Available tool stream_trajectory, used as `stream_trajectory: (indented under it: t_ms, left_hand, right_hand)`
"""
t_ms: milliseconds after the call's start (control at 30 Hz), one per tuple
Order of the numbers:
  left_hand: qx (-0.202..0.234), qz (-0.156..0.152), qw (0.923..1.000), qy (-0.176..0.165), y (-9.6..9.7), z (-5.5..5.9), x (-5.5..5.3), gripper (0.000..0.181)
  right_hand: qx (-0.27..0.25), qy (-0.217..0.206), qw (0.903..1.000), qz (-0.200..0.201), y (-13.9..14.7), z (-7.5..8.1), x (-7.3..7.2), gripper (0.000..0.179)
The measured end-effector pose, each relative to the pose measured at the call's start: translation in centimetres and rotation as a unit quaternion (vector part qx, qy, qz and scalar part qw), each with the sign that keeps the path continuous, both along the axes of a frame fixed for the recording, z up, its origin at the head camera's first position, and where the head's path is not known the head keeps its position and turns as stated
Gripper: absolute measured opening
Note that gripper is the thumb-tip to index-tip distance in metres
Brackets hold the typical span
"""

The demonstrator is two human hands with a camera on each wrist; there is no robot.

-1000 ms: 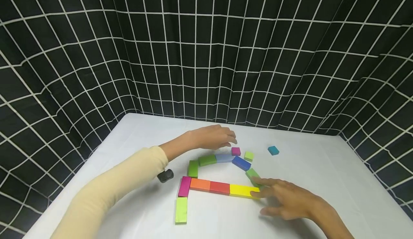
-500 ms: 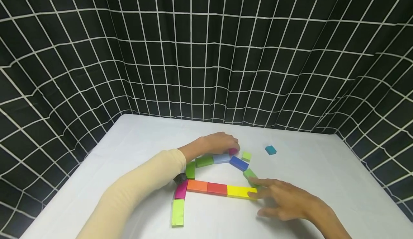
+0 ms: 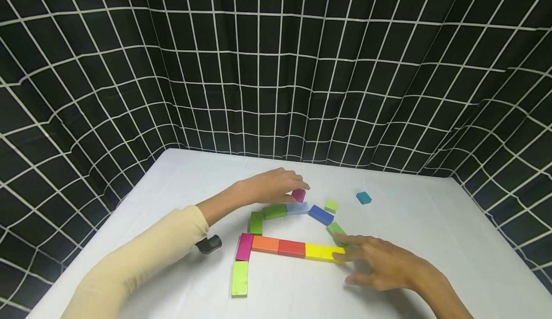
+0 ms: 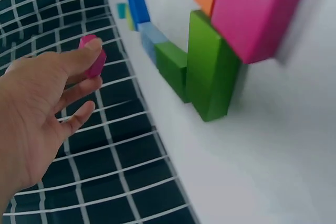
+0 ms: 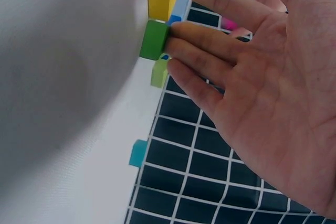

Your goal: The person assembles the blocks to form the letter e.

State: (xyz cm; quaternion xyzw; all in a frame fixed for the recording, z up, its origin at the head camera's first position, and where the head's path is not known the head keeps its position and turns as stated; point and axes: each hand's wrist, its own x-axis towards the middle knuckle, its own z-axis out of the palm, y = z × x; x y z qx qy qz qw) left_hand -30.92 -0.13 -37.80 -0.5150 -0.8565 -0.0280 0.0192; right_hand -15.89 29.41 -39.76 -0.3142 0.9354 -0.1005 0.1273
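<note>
My left hand (image 3: 271, 186) pinches a small magenta block (image 3: 299, 195) between thumb and fingers, lifted just behind the light blue block (image 3: 297, 208). The same magenta block (image 4: 93, 56) shows at the fingertips in the left wrist view. My right hand (image 3: 381, 264) has its fingers extended, touching the yellow block (image 3: 321, 252) and the green block (image 3: 335, 231) at the right of the layout. An orange block (image 3: 265, 244) and a red block (image 3: 292, 248) continue the row leftward from the yellow one. A dark blue block (image 3: 321, 215) lies between the light blue and green blocks.
Two green blocks, one of them upright-running (image 3: 256, 223), a magenta block (image 3: 244, 247) and a lime block (image 3: 239, 279) form the left side. A small lime block (image 3: 331, 206) and a teal block (image 3: 363, 198) lie apart behind. Black gridded cloth (image 3: 241, 70) surrounds the white table.
My left hand has come down onto the small magenta block, taken it in a pinch and lifted it leftward. The right hand stays against the yellow and green blocks.
</note>
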Motion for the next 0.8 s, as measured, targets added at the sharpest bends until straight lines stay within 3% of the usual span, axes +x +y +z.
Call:
stream_trajectory:
  t_ms: [200, 400, 600, 800]
  left_hand:
    - [-0.002, -0.037, 0.9993, -0.007, -3.8, 1.3, 4.9, 0.039]
    - [0.002, -0.097, 0.9951, 0.016, -6.8, 1.1, 9.4, 0.036]
    - [0.006, -0.159, 0.9871, 0.015, -8.8, -0.6, 12.4, 0.033]
    - [-0.003, -0.208, 0.9781, -0.011, -9.7, -1.8, 14.4, 0.032]
  right_hand:
    - [-0.003, -0.014, 0.9999, -0.004, -0.1, -0.1, -0.1, 0.051]
    - [-0.004, -0.004, 1.0000, 0.001, 0.0, -0.1, -0.2, 0.049]
    - [-0.004, -0.005, 1.0000, 0.005, 0.0, -0.2, -0.3, 0.049]
    - [-0.001, -0.003, 1.0000, 0.007, 0.0, -0.2, -0.2, 0.049]
